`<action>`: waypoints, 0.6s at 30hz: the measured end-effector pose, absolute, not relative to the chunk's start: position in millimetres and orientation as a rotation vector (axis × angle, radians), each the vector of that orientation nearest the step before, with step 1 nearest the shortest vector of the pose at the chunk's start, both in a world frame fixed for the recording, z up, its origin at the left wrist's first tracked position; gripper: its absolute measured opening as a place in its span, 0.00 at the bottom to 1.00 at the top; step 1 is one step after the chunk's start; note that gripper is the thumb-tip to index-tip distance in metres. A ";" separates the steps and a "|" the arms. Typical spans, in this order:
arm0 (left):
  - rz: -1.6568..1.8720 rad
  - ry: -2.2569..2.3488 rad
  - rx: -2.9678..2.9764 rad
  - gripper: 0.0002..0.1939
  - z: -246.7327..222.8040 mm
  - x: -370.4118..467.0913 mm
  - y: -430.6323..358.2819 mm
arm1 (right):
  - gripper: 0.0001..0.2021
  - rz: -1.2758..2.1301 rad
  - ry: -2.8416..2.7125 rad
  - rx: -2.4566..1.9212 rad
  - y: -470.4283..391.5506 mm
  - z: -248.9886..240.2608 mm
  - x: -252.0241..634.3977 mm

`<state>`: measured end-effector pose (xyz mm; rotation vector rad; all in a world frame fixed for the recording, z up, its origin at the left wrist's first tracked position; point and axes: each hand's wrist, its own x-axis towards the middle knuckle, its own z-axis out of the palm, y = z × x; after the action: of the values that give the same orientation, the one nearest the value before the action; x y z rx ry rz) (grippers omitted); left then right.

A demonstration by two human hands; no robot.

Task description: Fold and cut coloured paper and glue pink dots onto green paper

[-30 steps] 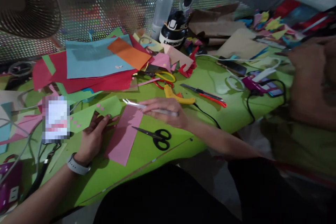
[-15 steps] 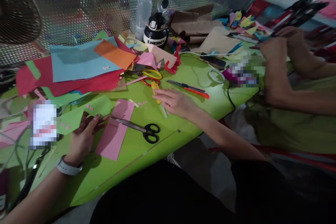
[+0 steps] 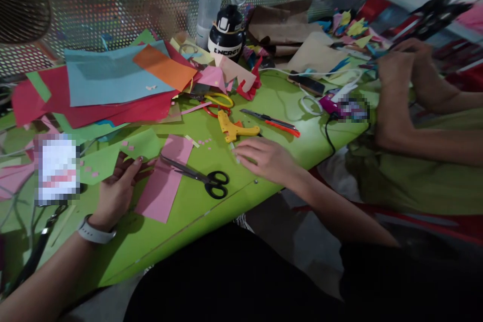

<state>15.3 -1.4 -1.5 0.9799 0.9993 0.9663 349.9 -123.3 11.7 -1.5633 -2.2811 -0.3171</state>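
A yellow glue gun [image 3: 236, 130] with an orange trigger lies on the green table, a pale glue stick [image 3: 232, 148] sticking out of its rear. My right hand [image 3: 266, 160] is just below its handle, fingers stretched out, fingertips beside the glue stick; whether they touch it I cannot tell. My left hand [image 3: 117, 191], wearing a white watch, is at the edge of a green paper sheet [image 3: 145, 143] with small pink bits on it. Its thumb and fingers look apart. Between the hands, black-handled scissors [image 3: 199, 176] lie across a pink paper strip [image 3: 166, 181].
A utility knife [image 3: 273, 123] and yellow-and-red-handled scissors [image 3: 219, 103] lie beyond the glue gun. Colored paper sheets [image 3: 109, 80] are piled at the left, near a fan [image 3: 22, 2]. A black bottle [image 3: 226, 37] stands behind. At right, another person's hands [image 3: 400, 63] are over the table.
My right hand has moved down and right, away from the glue gun, whose handle now shows. The left hand has stayed about where it was. The view has shifted slightly.
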 end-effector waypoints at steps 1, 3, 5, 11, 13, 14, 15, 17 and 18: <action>0.961 0.993 0.974 0.20 -1.4 15.4 -1.2 | 0.13 -0.340 -2.250 -1.646 -120.9 10.4 358.3; 0.957 0.975 0.966 0.20 -1.9 15.4 -1.0 | 0.18 -0.358 -2.202 -1.843 -112.9 6.7 373.8; 0.955 0.974 0.966 0.20 -3.9 14.7 -1.6 | 0.25 -0.316 -2.207 -1.986 -102.7 2.5 383.4; 0.860 1.014 1.028 0.18 -16.0 7.3 -6.8 | 0.29 -0.146 -2.329 -2.032 -80.7 -6.7 382.6; 0.824 1.017 1.042 0.18 -18.8 5.3 -8.3 | 0.26 -0.138 -2.311 -2.025 -78.2 -9.2 383.3; 0.813 1.025 1.034 0.19 -19.6 4.8 -9.0 | 0.24 -0.144 -2.279 -2.037 -77.7 -10.3 384.6; 0.801 1.042 1.021 0.20 -20.0 4.5 -9.7 | 0.22 -0.152 -2.229 -2.053 -77.8 -11.0 386.3; 0.769 1.077 0.994 0.22 -20.0 4.4 -11.4 | 0.19 -0.149 -2.081 -2.051 -79.5 -10.6 389.5; 0.747 1.091 0.983 0.23 -19.5 4.4 -12.4 | 0.18 -0.112 -1.997 -2.012 -80.9 -9.1 390.4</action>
<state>4.4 -12.4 -19.5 0.9834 1.0908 0.7472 390.4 -80.9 -9.1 -2.0121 -1.9973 -0.1115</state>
